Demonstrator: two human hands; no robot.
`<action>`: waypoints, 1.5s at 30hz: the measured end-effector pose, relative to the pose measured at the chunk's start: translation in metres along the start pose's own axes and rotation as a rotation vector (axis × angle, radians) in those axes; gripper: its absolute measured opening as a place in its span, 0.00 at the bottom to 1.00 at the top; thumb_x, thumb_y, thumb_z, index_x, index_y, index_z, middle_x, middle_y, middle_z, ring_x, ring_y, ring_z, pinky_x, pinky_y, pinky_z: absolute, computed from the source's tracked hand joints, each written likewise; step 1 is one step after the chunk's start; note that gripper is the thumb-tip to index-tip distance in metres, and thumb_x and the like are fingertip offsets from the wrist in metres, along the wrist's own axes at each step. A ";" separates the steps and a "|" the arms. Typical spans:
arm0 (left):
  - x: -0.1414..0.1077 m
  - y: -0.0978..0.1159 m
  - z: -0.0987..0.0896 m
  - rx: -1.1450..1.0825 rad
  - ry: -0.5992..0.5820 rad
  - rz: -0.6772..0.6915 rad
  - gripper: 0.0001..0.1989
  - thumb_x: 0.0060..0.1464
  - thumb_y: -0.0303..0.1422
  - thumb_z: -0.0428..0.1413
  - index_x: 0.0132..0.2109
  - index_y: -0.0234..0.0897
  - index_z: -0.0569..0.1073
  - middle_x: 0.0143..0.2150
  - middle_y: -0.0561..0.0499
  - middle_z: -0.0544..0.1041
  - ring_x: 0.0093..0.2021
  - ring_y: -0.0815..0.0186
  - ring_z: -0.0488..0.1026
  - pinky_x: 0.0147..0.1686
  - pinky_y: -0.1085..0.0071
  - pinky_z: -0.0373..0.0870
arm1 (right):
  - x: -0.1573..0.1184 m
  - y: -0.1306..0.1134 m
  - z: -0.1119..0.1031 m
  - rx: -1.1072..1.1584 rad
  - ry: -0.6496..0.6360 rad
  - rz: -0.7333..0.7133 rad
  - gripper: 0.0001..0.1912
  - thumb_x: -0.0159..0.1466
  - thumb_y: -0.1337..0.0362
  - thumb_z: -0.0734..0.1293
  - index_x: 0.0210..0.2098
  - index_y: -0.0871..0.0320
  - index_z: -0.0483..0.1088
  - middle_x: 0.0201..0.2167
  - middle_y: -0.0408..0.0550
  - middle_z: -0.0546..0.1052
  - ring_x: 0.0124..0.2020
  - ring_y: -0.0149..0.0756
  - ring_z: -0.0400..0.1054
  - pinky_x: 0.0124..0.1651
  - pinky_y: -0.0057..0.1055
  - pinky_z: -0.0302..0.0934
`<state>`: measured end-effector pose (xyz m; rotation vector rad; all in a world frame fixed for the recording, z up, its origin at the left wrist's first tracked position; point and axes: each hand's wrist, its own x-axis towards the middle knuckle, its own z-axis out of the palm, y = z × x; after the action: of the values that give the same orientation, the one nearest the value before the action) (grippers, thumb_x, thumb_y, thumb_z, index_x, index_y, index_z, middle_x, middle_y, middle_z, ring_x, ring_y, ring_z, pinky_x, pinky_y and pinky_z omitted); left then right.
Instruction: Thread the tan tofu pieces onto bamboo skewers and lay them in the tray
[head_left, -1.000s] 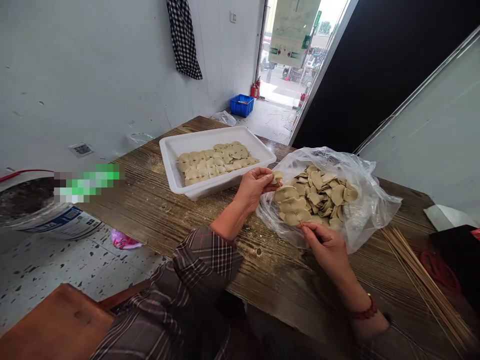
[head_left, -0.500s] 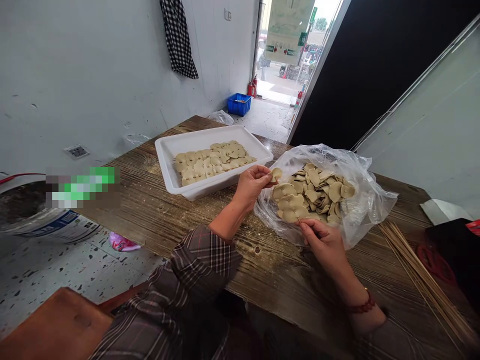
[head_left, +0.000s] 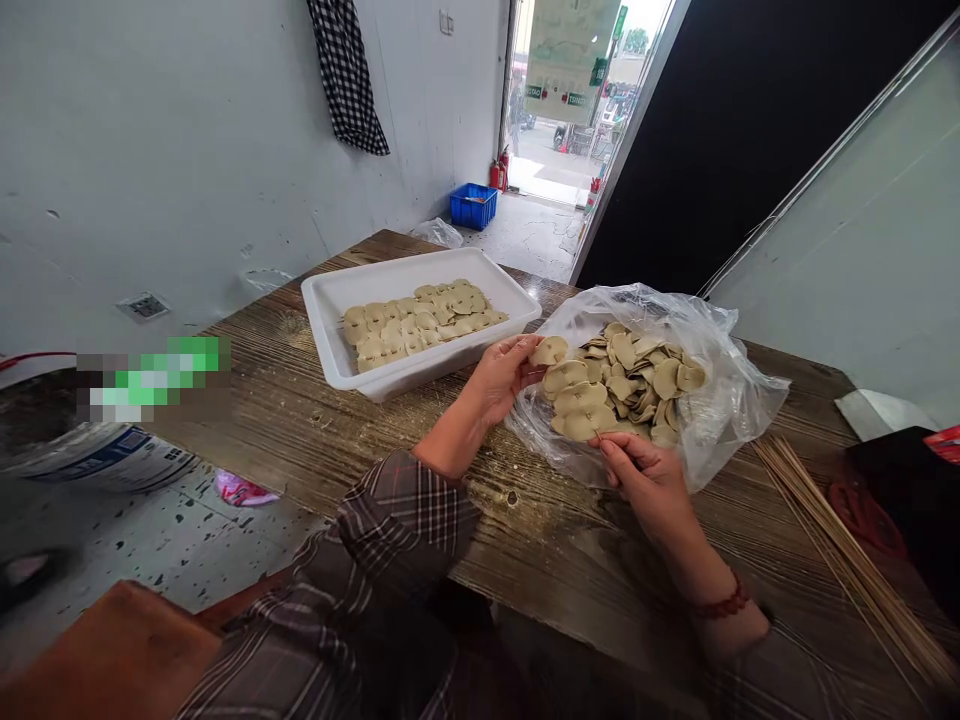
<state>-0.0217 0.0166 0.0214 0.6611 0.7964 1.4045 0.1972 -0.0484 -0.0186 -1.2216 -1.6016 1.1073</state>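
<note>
My right hand (head_left: pixel 646 475) is closed in a pinch around the lower end of a thin skewer (head_left: pixel 598 436). Several flat, beige, roundish slices (head_left: pixel 576 397) are threaded along it. At its far end, my left hand (head_left: pixel 504 378) pinches one more beige slice (head_left: pixel 551 350) between thumb and fingers. Beneath and beyond both hands lies a clear plastic bag (head_left: pixel 720 400), opened out around a heap of loose beige slices (head_left: pixel 637 375). To the left stands a white plastic tray (head_left: pixel 420 384) in which filled skewers (head_left: pixel 409 335) lie side by side.
Everything stands on a wooden table (head_left: pixel 360 440). A bundle of bare skewers (head_left: pixel 840 550) lies at the right, beside red-handled scissors (head_left: pixel 866 520). A large bucket (head_left: pixel 112 455) is at the left, and a blue crate (head_left: pixel 473 207) sits on the floor by the doorway.
My left hand's slice has turned to show more of its flat face, and the fingers have shifted around it. My right hand keeps its hold on the skewer. The view has shifted slightly.
</note>
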 end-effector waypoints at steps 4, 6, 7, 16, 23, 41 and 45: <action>-0.003 -0.002 0.002 -0.022 -0.131 -0.043 0.10 0.51 0.34 0.64 0.37 0.31 0.76 0.33 0.46 0.81 0.30 0.69 0.77 0.33 0.75 0.73 | 0.000 0.001 0.000 -0.006 -0.013 -0.004 0.17 0.63 0.51 0.66 0.37 0.60 0.77 0.17 0.39 0.66 0.19 0.28 0.56 0.20 0.25 0.48; -0.005 -0.003 0.004 -0.012 -0.148 -0.032 0.10 0.49 0.32 0.65 0.37 0.30 0.77 0.33 0.46 0.81 0.31 0.69 0.77 0.34 0.75 0.73 | 0.001 0.000 0.000 -0.022 -0.015 0.000 0.18 0.63 0.51 0.66 0.38 0.60 0.78 0.17 0.40 0.67 0.19 0.28 0.57 0.20 0.25 0.49; -0.005 -0.004 0.004 -0.007 -0.139 -0.024 0.10 0.49 0.31 0.66 0.37 0.30 0.77 0.33 0.46 0.81 0.31 0.69 0.78 0.34 0.75 0.73 | 0.001 -0.001 0.000 -0.034 -0.016 -0.001 0.18 0.63 0.51 0.66 0.38 0.60 0.78 0.17 0.40 0.68 0.19 0.28 0.57 0.20 0.25 0.49; -0.001 -0.008 0.001 0.044 -0.093 0.008 0.12 0.49 0.36 0.66 0.34 0.31 0.77 0.31 0.47 0.81 0.28 0.71 0.75 0.33 0.76 0.71 | 0.001 -0.003 0.003 -0.186 0.002 -0.102 0.15 0.63 0.55 0.65 0.37 0.59 0.79 0.18 0.41 0.69 0.20 0.30 0.61 0.24 0.27 0.54; -0.003 -0.012 0.007 0.041 -0.057 -0.019 0.16 0.41 0.37 0.70 0.32 0.31 0.76 0.27 0.51 0.78 0.25 0.72 0.72 0.29 0.77 0.69 | 0.001 0.000 0.003 -0.174 0.025 -0.133 0.15 0.65 0.55 0.65 0.37 0.58 0.78 0.17 0.40 0.68 0.20 0.31 0.61 0.24 0.28 0.55; -0.003 -0.015 0.008 -0.062 -0.110 -0.172 0.11 0.59 0.37 0.58 0.38 0.31 0.76 0.33 0.44 0.81 0.31 0.67 0.78 0.31 0.74 0.75 | 0.004 -0.002 0.004 -0.043 0.020 -0.057 0.17 0.64 0.53 0.65 0.38 0.60 0.78 0.17 0.40 0.69 0.20 0.30 0.60 0.24 0.27 0.53; -0.005 -0.017 0.011 -0.061 -0.100 -0.130 0.09 0.50 0.28 0.65 0.38 0.30 0.76 0.32 0.48 0.81 0.29 0.70 0.77 0.32 0.76 0.76 | 0.006 -0.001 0.003 -0.110 0.003 -0.083 0.17 0.64 0.53 0.65 0.39 0.60 0.78 0.18 0.41 0.70 0.20 0.29 0.61 0.24 0.27 0.54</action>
<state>-0.0025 0.0106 0.0144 0.6167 0.7025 1.2630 0.1926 -0.0437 -0.0181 -1.2156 -1.7141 0.9764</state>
